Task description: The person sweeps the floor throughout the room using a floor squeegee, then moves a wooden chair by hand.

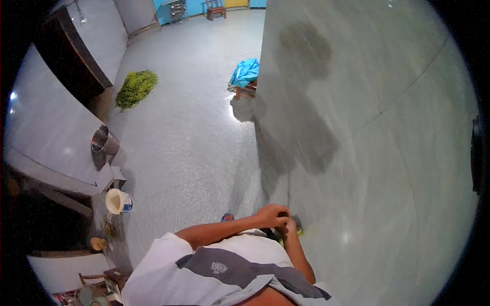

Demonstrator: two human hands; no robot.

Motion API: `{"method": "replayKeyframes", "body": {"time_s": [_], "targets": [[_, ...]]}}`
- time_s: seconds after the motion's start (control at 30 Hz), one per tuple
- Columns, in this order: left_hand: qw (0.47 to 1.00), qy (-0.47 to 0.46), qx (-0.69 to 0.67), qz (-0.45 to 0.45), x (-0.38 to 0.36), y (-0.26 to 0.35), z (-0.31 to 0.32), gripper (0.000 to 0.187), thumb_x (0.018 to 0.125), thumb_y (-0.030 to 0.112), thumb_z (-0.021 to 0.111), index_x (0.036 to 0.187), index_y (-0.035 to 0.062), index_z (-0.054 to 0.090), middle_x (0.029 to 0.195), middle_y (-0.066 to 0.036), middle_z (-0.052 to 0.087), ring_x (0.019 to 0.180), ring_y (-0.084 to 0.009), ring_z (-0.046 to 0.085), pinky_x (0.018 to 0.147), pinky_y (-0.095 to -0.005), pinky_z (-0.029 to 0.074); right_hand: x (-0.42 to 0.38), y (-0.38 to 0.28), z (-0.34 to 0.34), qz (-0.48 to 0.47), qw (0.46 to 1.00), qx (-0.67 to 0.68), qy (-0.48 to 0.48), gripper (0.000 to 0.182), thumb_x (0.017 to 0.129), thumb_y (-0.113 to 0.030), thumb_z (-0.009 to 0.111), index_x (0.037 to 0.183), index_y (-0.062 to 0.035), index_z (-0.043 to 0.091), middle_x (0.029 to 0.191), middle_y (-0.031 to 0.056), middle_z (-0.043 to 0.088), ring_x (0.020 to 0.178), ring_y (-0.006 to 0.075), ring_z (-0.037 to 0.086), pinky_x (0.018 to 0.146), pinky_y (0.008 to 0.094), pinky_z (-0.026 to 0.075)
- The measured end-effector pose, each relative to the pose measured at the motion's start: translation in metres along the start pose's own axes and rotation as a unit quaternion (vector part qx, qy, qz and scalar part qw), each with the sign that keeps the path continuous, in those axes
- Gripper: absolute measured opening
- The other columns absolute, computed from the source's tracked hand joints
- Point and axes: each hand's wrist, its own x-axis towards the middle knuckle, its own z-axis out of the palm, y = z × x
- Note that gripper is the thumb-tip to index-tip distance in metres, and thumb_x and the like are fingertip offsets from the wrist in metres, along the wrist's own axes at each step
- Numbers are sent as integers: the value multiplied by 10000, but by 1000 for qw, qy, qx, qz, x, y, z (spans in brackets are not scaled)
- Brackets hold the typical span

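In front of my body my left hand point(269, 214) meets my right hand point(289, 226). The fingers of my left hand are curled inward, and a small dark patch shows between the two hands. My right hand is closed close under it, with its fingers mostly hidden. Whatever they hold, if anything, is too small and shaded to name. Just behind the hands, lower down, is a dark item with a yellow-green edge point(298, 227). A blue and red piece of footwear point(227, 217) shows beyond my left forearm.
A grey wall point(372, 153) stands close on the right. On the left are a white bucket point(119, 202), a metal pail point(105, 141) and a small white stool point(108, 177). Green leaves point(136, 90) lie on the floor. Ahead, a blue plastic bag point(245, 73) tops a wooden stool.
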Motion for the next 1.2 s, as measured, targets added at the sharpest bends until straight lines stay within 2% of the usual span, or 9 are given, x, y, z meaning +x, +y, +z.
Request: {"method": "replayKeyframes", "body": {"time_s": [0.17, 0.23, 0.27, 0.33, 0.4, 0.47, 0.5, 0.93, 1.2], "targets": [[985, 162, 52, -39, -13, 26, -21, 204, 682, 204, 556, 828, 68, 594, 742, -128, 594, 674, -276, 575, 603, -340, 448, -14, 17, 81, 31, 991, -95, -88, 275, 797, -189, 486, 997, 0, 489, 995, 123, 521, 894, 224, 528, 753, 349, 456], [971, 216, 85, -59, -20, 36, -33, 220, 676, 192, 557, 860, 77, 588, 740, -121, 594, 659, -274, 576, 565, -334, 451, -52, 26, 132, -169, 841, -497, -130, 228, 762, -50, 510, 983, -7, 473, 965, 99, 518, 892, 212, 515, 773, 328, 445], [970, 220, 84, -64, -24, 40, -35, 220, 676, 192, 557, 860, 77, 588, 740, -121, 594, 659, -274, 576, 565, -334, 451, -53, 26, 146, -163, 841, -499, -133, 228, 762, -50, 510, 983, -7, 473, 965, 99, 518, 892, 212, 515, 773, 328, 445], [954, 274, 117, -26, -27, 44, -40, 165, 678, 199, 591, 784, 73, 601, 702, -110, 596, 590, -233, 584, 537, -313, 452, -50, 28, 166, -34, 909, -369, -193, 222, 755, 29, 464, 971, -17, 457, 954, 88, 504, 898, 203, 499, 783, 316, 438], [949, 283, 138, -3, -22, 34, -42, 163, 672, 193, 599, 782, 74, 583, 683, -106, 588, 583, -246, 578, 525, -326, 447, 7, 32, 156, -9, 944, -307, -120, 135, 792, -102, 399, 699, -54, 483, 679, 26, 513, 628, 138, 513, 579, 228, 428], [944, 289, 156, 21, -14, 22, -43, 165, 666, 187, 607, 781, 76, 566, 664, -103, 580, 576, -259, 572, 513, -338, 442, 29, 16, 176, 328, 899, 94, -275, 116, 812, -92, 414, 702, -57, 428, 589, 8, 458, 495, 102, 436, 499, 229, 386], [951, 252, 177, 11, -9, 18, -45, 190, 658, 179, 609, 807, 72, 559, 663, -106, 567, 592, -275, 562, 516, -356, 439, 30, 12, 192, 352, 909, 148, -167, 207, 833, -124, 381, 629, -90, 378, 468, -30, 355, 387, 89, 319, 421, 221, 307], [927, 215, 203, 230, 45, 14, -121, 261, 597, 219, 657, 783, 85, 534, 679, -120, 545, 602, -282, 556, 512, -373, 452, 39, -13, 223, 206, 953, 123, -187, 136, 811, -92, 423, 681, -54, 413, 552, -5, 405, 481, 83, 390, 465, 216, 361], [972, 231, 21, 34, 46, -14, -189, 292, 722, 164, 588, 998, 76, 550, 845, -105, 601, 657, -204, 587, 579, -293, 462, 27, 10, 322, 23, 988, -116, 95, 86, 771, -98, 484, 805, -19, 479, 757, 59, 513, 662, 158, 499, 583, 261, 443]]}}
